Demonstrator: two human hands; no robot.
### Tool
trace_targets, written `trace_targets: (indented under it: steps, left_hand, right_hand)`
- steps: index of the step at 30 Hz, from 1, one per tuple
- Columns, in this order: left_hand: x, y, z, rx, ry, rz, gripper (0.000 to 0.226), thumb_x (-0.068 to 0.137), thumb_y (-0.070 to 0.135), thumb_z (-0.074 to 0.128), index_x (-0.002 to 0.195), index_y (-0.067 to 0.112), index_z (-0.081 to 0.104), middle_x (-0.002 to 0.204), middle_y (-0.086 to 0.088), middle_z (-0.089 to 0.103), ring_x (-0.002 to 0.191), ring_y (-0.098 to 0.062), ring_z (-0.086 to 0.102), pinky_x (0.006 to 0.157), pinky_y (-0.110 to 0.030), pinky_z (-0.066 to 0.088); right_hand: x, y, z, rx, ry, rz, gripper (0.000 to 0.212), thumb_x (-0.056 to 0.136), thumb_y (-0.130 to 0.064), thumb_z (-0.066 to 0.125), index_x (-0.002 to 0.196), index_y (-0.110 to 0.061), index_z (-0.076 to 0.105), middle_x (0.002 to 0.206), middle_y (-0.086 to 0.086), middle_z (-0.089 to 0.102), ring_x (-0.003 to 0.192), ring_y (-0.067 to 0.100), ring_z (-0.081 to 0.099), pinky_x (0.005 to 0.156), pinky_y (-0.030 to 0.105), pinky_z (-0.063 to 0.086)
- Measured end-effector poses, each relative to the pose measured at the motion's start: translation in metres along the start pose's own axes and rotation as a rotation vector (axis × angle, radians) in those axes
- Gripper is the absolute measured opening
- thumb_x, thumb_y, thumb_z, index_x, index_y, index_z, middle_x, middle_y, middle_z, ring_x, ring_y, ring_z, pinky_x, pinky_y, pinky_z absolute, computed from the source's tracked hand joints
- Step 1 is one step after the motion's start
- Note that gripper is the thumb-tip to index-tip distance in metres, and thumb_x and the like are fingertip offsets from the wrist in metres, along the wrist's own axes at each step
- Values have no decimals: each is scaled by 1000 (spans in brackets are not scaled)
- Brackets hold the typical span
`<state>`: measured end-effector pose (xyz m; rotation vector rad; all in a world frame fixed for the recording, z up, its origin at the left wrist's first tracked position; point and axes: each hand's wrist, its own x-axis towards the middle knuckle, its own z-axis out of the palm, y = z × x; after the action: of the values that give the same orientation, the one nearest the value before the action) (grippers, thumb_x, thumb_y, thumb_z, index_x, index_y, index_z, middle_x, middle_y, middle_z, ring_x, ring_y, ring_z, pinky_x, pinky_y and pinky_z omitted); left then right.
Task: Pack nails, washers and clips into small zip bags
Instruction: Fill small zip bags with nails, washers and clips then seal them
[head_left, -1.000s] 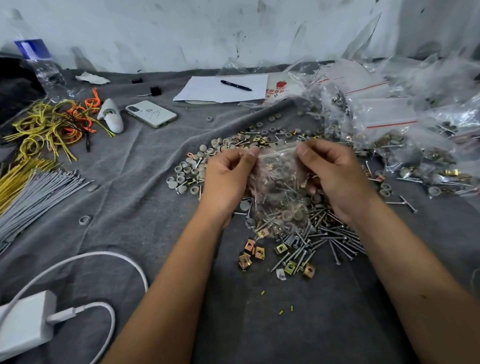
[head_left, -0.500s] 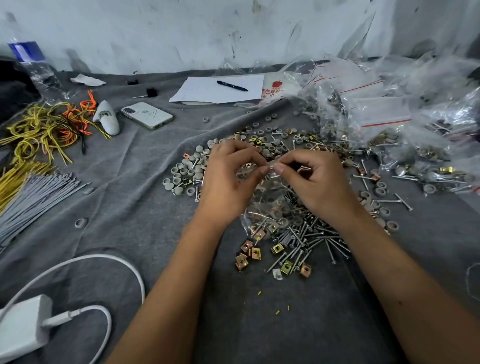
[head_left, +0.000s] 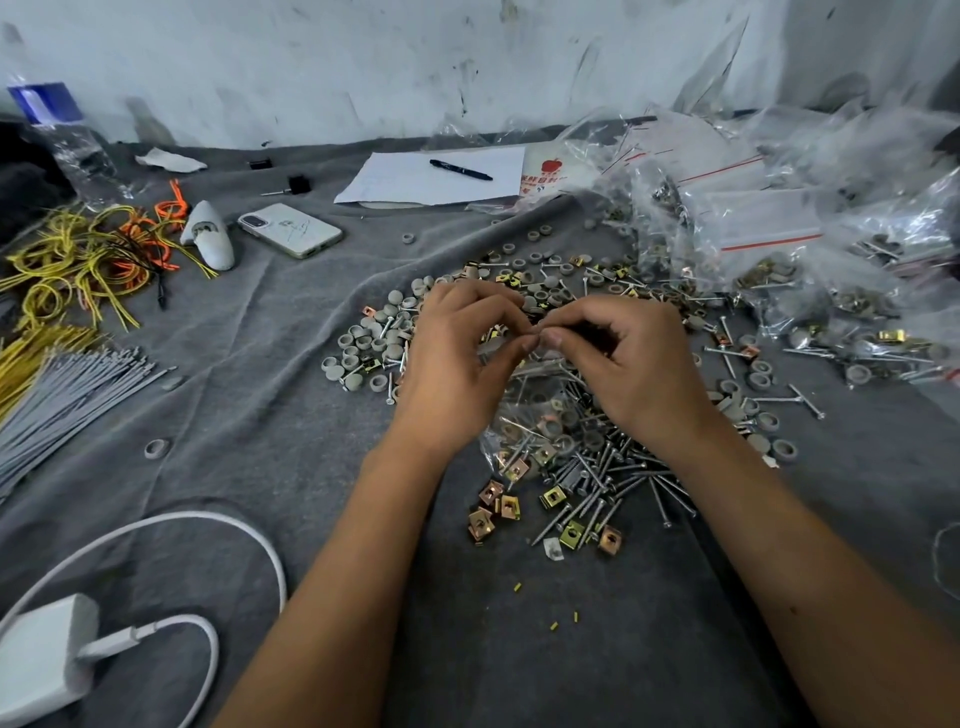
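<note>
Both bare forearms come in from the bottom and angle toward each other. Left hand (head_left: 454, 358) and right hand (head_left: 631, 364) are knuckles-up, fingers curled, thumb and fingertips pinched, the two pinches touching in the middle

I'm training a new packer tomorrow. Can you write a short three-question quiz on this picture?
1. True or false: both hands pinch the top edge of the small zip bag.
2. What lies on the white paper near the wall? A) phone B) pen C) charger
3. Fill in: the loose square clips lie on the grey ____.

Key
1. True: the left hand and right hand meet fingertip to fingertip at the bag's top.
2. B, the pen; the phone lies on the cloth.
3. Cloth.
</note>
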<state>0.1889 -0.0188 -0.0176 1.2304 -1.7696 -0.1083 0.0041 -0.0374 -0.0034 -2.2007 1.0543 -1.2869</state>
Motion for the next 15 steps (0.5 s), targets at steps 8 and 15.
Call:
trace_targets:
  steps: [8, 15]
  left_hand:
    - [-1, 3, 0, -50, -32, -65, 7, 89, 23, 80, 90, 18, 75, 113, 4, 69, 114, -17, 57, 99, -31, 42]
    - [0, 5, -1, -65, -30, -85, 7, 89, 21, 80, 86, 20, 74, 118, 5, 67, 117, -14, 53, 100, -26, 37]
  right_hand:
    - [1, -1, 0, -54, -10, -16, 10, 94, -12, 72, 101, -6, 76, 92, 2, 73, 85, 11, 67, 74, 21, 52]
    - [0, 0, -2, -19, -12, 26, 8, 97, -11, 68, 100, -5, 72, 86, -5, 68, 79, 3, 63, 71, 15, 46]
